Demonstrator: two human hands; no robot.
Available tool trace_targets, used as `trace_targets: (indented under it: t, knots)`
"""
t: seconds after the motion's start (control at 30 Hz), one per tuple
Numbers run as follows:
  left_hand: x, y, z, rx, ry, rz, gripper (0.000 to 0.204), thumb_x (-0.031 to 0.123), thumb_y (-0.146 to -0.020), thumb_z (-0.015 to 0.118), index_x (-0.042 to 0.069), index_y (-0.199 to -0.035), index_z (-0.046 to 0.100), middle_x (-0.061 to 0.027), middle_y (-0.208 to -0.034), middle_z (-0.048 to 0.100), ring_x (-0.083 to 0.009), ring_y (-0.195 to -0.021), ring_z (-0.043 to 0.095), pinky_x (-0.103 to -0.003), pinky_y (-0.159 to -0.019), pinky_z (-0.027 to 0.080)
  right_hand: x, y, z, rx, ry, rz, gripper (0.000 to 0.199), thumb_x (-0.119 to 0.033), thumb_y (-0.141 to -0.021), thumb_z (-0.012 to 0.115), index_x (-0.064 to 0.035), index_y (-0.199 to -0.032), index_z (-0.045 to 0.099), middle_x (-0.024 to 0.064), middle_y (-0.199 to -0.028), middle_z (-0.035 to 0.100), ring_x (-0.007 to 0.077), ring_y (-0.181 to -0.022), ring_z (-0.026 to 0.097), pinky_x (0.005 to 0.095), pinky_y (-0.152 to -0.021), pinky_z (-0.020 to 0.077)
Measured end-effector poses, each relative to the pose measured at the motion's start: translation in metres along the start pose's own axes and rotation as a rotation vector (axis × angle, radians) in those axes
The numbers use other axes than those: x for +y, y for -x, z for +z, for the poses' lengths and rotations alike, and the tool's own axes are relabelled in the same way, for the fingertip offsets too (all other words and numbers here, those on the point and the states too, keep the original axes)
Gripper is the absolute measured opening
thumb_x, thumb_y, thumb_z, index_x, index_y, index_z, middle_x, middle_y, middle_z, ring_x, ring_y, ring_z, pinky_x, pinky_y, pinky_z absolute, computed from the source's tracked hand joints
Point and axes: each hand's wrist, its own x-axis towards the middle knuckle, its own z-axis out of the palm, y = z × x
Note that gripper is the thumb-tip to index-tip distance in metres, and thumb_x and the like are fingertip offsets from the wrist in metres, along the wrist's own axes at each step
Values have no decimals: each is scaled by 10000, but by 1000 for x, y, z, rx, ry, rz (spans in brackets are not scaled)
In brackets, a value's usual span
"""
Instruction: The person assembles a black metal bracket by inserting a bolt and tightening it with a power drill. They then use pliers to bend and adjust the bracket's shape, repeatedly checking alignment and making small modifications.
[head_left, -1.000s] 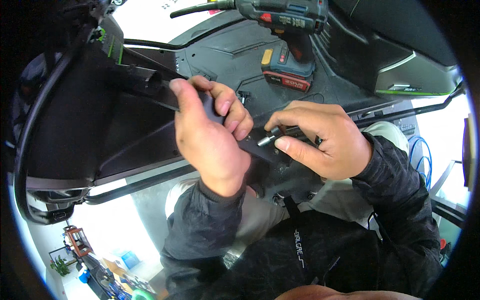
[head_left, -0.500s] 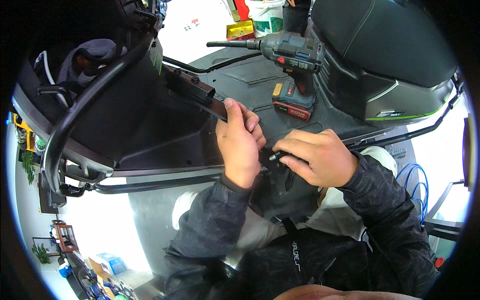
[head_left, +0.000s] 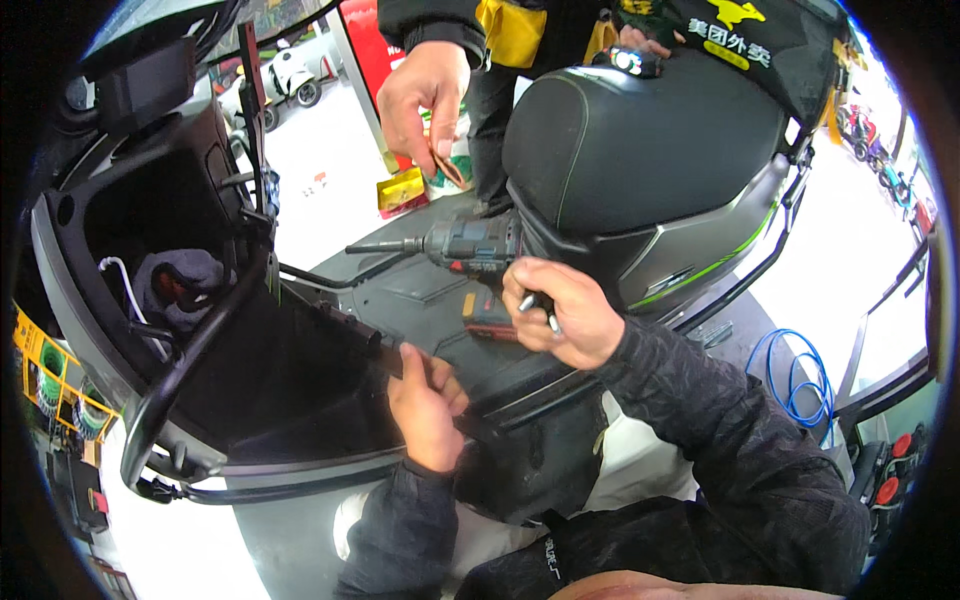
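My left hand [head_left: 428, 412] is closed round a dark flat metal bracket [head_left: 385, 357] at the front of a black scooter's floorboard [head_left: 400, 308]. To its right and higher up, my right hand [head_left: 572, 318] is closed on small bolts [head_left: 540, 310], black with silvery tips poking out of the fist. Behind that fist, a cordless impact driver [head_left: 465, 246] stands on the floorboard with its long socket toward the left. My right fist hides part of its grip and battery.
Across the scooter, another person's hand [head_left: 425, 95] hangs down, pinching a thin brownish thing. The black seat [head_left: 640, 150] rises at right. A black tube guard [head_left: 300, 492] runs along the near side. A yellow box [head_left: 402, 190] and a coiled blue hose [head_left: 797, 385] lie beyond.
My view has tilted up, and another person with an outstretched hand has come into it. My right hand has risen away from my left, its fingers now curled tighter round the bolts.
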Motion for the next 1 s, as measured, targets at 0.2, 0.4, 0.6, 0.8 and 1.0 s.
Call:
trace_targets:
  t: [0.2,0.4,0.6,0.8,1.0]
  knots:
    - [-2,2,-8,-51,-4,-46,322,419,-1139,496,163,-947,526,29,-713,428,-86,-525,326,-264,-466,269,-49,-46,12,167,469,-288,389,-415,-1108,600,-35,-1128,682,-73,-718,507,-1,-523,397,189,-465,291]
    - [2,5,-14,-63,-24,-65,322,420,-1141,495,160,-952,516,29,-724,437,-82,-537,341,-260,-473,276,-63,-57,21,142,544,-278,415,-391,-1130,559,2,-1131,690,-75,-695,481,7,-542,393,188,-480,305]
    - [6,3,-17,-64,-20,-79,347,437,-1131,520,152,-934,490,32,-722,448,-79,-539,352,-262,-473,279,-51,-47,20,213,494,-281,304,-342,-1116,589,-53,-1052,656,-65,-705,506,10,-528,383,190,-470,273]
    - [8,-5,-26,-77,4,-60,286,399,-1130,518,143,-1002,519,30,-725,444,-82,-552,340,-258,-486,275,-2,23,37,54,1172,-424,349,-322,-1061,668,10,-1149,729,19,-830,684,115,-655,614,273,-602,485]
    - [15,-8,-27,3,23,-136,282,371,-1134,502,114,-1018,518,16,-731,441,-83,-559,326,-258,-496,287,38,47,57,-710,910,-795,239,-217,-1033,678,-24,-1136,773,17,-689,618,128,-451,464,322,-419,305]
